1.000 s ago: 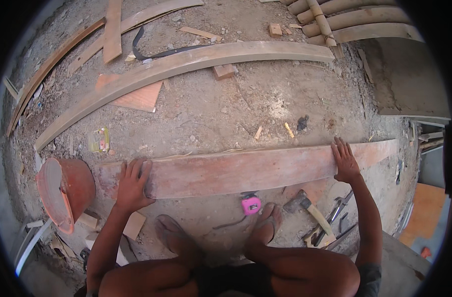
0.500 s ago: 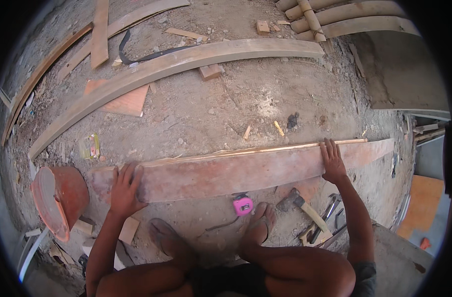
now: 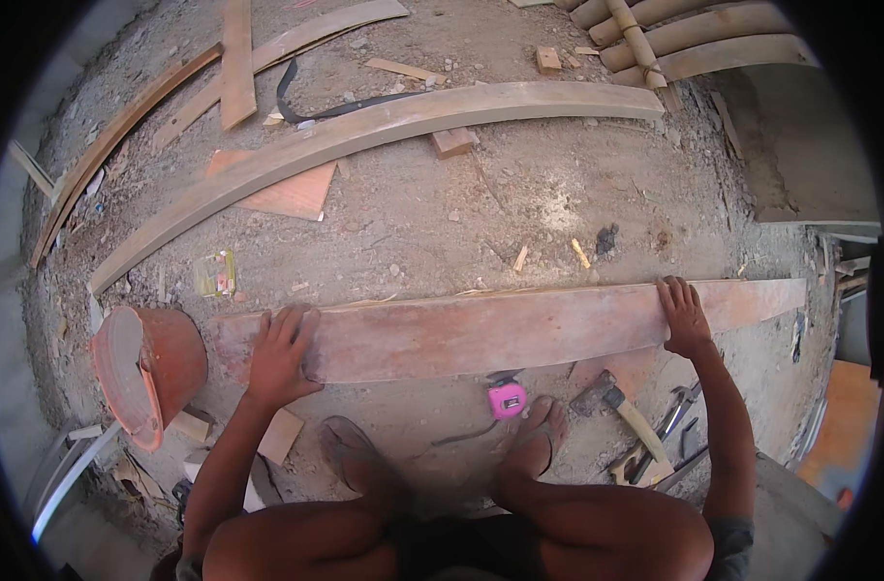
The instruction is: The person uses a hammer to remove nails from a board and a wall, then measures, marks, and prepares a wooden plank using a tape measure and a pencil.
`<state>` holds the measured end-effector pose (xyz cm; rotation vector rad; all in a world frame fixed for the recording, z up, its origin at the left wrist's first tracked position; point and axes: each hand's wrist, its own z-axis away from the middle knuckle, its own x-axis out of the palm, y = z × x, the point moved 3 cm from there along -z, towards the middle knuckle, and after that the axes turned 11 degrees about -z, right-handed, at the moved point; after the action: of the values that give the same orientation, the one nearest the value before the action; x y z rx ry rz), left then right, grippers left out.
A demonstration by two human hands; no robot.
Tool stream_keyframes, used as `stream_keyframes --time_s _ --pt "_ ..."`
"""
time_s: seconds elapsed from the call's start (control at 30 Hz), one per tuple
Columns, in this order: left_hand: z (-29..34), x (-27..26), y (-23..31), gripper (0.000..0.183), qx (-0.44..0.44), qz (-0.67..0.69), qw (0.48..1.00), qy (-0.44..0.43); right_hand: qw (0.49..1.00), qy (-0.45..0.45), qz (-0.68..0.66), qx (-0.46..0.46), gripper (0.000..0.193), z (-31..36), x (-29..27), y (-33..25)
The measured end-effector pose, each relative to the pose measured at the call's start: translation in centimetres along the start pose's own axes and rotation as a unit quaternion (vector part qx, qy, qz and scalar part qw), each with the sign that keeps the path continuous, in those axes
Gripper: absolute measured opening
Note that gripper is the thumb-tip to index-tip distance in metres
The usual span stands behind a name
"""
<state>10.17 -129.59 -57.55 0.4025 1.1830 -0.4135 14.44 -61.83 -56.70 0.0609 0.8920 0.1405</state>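
Observation:
A long wooden plank [image 3: 480, 334], reddish-brown and dusty on its face and tapering toward the right, lies crosswise in front of my feet. My left hand [image 3: 285, 360] grips it near its left end, fingers spread over the face up to the far edge and thumb by the near edge. Farther right, my right hand [image 3: 685, 317] holds the plank with its fingertips bent over the far edge. Just below the plank, between my feet, is a pink tape measure [image 3: 507, 399]. What lies beneath the plank is hidden.
An orange bucket [image 3: 175, 363] lies tipped at the left. A hammer [image 3: 624, 409] and other hand tools rest near my right foot. Beyond the plank are a clear plastic packet [image 3: 215, 274], a long curved timber [image 3: 384, 126] and wood scraps. Bamboo poles [image 3: 703, 34] lie at the far right.
The whole view has shifted, so things sit farther right. The plank has tilted slightly, and its pale far edge shows less. Both hands keep their places on it.

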Motion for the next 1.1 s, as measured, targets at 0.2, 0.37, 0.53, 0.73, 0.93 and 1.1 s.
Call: stream_keyframes --time_s 0.2,0.37,0.53,0.73,0.93,1.1 --pt "0.0 0.7 0.5 0.117 0.007 -0.005 1.000 0.027 0.998 0.056 0.018 0.000 0.126 0.7 2.2 0.6" --pt "0.2 -1.6 0.3 0.094 0.011 0.051 0.998 0.030 0.998 0.069 -0.004 0.003 0.120 1.3 1.3 0.1" --pt "-3.8 -1.9 -0.6 0.044 -0.057 0.118 0.982 0.135 0.996 0.091 -0.017 0.012 0.133 2.4 2.1 1.1" --pt "-12.2 -1.5 1.0 0.016 -0.019 0.130 0.983 0.128 0.987 0.139 -0.051 0.055 0.132 3.8 1.1 -0.7" --pt "-15.6 1.7 1.5 0.011 -0.009 0.056 0.998 0.025 0.940 0.279 -0.194 0.028 0.123 8.6 4.6 -4.8" --pt "-15.6 2.3 3.0 0.016 0.021 0.028 0.998 0.055 0.913 0.250 -0.316 0.068 0.079 13.6 14.7 -6.3"
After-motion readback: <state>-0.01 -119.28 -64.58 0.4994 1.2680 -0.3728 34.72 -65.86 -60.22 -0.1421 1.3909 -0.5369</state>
